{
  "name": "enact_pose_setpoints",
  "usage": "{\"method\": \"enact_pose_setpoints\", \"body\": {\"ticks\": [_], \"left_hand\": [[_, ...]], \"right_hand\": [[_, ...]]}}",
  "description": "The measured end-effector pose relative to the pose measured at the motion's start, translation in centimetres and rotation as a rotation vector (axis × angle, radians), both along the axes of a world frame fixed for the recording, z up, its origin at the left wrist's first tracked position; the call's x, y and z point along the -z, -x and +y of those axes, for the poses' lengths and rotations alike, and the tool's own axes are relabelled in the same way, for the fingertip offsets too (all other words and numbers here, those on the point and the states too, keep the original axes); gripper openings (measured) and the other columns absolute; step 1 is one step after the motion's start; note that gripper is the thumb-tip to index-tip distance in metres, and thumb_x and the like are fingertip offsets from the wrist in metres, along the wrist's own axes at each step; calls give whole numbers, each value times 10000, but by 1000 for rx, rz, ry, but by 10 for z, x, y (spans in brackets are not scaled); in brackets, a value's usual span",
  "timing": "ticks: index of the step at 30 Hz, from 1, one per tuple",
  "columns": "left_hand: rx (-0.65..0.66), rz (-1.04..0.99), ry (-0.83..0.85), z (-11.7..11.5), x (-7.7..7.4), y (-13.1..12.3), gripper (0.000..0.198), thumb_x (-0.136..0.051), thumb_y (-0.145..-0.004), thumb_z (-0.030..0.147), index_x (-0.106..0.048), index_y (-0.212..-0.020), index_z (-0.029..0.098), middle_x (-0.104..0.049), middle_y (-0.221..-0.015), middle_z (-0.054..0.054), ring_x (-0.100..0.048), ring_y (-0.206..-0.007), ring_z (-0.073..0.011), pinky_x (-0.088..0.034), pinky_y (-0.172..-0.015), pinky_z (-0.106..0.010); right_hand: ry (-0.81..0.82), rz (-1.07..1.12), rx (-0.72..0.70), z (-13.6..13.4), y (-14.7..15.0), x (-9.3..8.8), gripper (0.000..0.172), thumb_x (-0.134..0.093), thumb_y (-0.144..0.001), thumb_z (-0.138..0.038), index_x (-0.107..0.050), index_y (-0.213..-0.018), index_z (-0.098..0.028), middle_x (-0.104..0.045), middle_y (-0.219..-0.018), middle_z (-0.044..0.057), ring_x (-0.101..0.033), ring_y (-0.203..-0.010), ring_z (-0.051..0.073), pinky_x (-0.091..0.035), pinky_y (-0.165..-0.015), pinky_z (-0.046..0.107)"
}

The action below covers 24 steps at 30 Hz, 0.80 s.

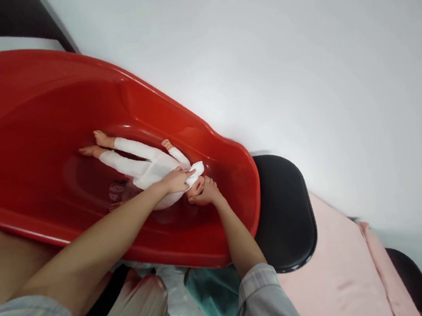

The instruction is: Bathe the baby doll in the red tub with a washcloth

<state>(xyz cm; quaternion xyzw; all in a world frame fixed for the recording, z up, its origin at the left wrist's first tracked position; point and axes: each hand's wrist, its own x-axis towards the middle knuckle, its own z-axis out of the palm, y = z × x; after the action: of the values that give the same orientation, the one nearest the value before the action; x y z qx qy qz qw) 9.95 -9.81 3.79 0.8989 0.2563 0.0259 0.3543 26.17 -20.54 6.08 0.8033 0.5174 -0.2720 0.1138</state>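
Doll (140,164) lying in middle of frame on floor of red tub (36,113), long axis running from feet at centre-left to head at centre-right, head hidden under my hands. Doll wearing soft white suit, bare plastic feet pointing left. My left hand (175,180) pinching folded white cloth (196,171) against head end. My right hand (205,192) cupping head from below, fingers curled. Tub glossy, smooth plastic, oval with rolled rim. Black padded stool (286,210) sitting lower right of tub.
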Motion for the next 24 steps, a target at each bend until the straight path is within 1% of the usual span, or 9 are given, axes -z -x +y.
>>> {"method": "enact_pose_setpoints", "body": {"ticks": [4,7,9,10,12,15,19,22,24], "left_hand": [[39,43,2,-2,-8,0,686,-521,-954,350,-422,-1603,150,-531,-1552,-140,-491,-1372,-321,-359,-1110,-347],[34,45,-39,-3,-8,-2,633,-486,-945,200,-459,-1572,119,-528,-1549,-161,-500,-1371,-299,-358,-1122,-353],[32,30,-72,-4,-9,-4,593,-457,-907,94,-546,-1493,113,-555,-1523,-154,-484,-1394,-271,-332,-1153,-344],[34,25,-81,-4,-10,-5,556,-461,-896,79,-596,-1435,112,-589,-1484,-152,-497,-1382,-262,-332,-1155,-333],[35,26,-68,-3,-14,-5,453,-512,-884,114,-673,-1308,124,-672,-1356,-138,-572,-1283,-254,-390,-1103,-301],[58,70,-10,-1,-24,-1,352,-595,-851,180,-712,-1182,156,-741,-1166,-96,-667,-1047,-234,-482,-943,-263],[145,158,-14,1,-44,9,367,-624,-791,151,-725,-1145,144,-754,-1087,-98,-694,-932,-247,-508,-830,-269],[190,234,-7,1,-57,16,477,-646,-726,115,-729,-1194,154,-765,-1006,-94,-708,-875,-261,-517,-793,-281],[221,261,14,0,-61,18,523,-649,-691,96,-735,-1202,163,-769,-974,-83,-710,-842,-258,-523,-780,-281]], "right_hand": [[6,0,-9,0,0,-1,1322,-822,-638,-681,-179,-1646,-118,-252,-1677,200,-196,-1583,342,-226,-1268,434],[14,0,-4,1,0,-1,1352,-826,-626,-691,-160,-1647,-105,-245,-1677,217,-192,-1584,350,-228,-1264,446],[18,1,-9,1,-1,0,1369,-829,-617,-696,-159,-1645,-88,-225,-1684,225,-182,-1585,363,-222,-1265,456],[18,0,-9,1,-1,0,1376,-831,-611,-700,-162,-1644,-82,-220,-1685,226,-178,-1585,368,-217,-1267,459],[15,-3,-10,1,-1,0,1377,-838,-602,-697,-174,-1642,-85,-218,-1688,219,-183,-1583,370,-208,-1271,460],[8,-10,-11,1,-1,0,1355,-854,-597,-671,-200,-1638,-102,-232,-1687,210,-199,-1581,357,-222,-1270,451],[11,-12,-11,1,-2,-1,1335,-862,-593,-654,-211,-1641,-146,-222,-1696,196,-212,-1579,360,-241,-1263,462],[7,-25,-24,1,-2,-1,1326,-872,-587,-643,-227,-1639,-158,-221,-1700,191,-225,-1578,356,-230,-1270,455],[-3,-29,-31,1,-2,-2,1329,-875,-591,-644,-231,-1637,-136,-231,-1696,193,-231,-1578,345,-228,-1275,437]]}}
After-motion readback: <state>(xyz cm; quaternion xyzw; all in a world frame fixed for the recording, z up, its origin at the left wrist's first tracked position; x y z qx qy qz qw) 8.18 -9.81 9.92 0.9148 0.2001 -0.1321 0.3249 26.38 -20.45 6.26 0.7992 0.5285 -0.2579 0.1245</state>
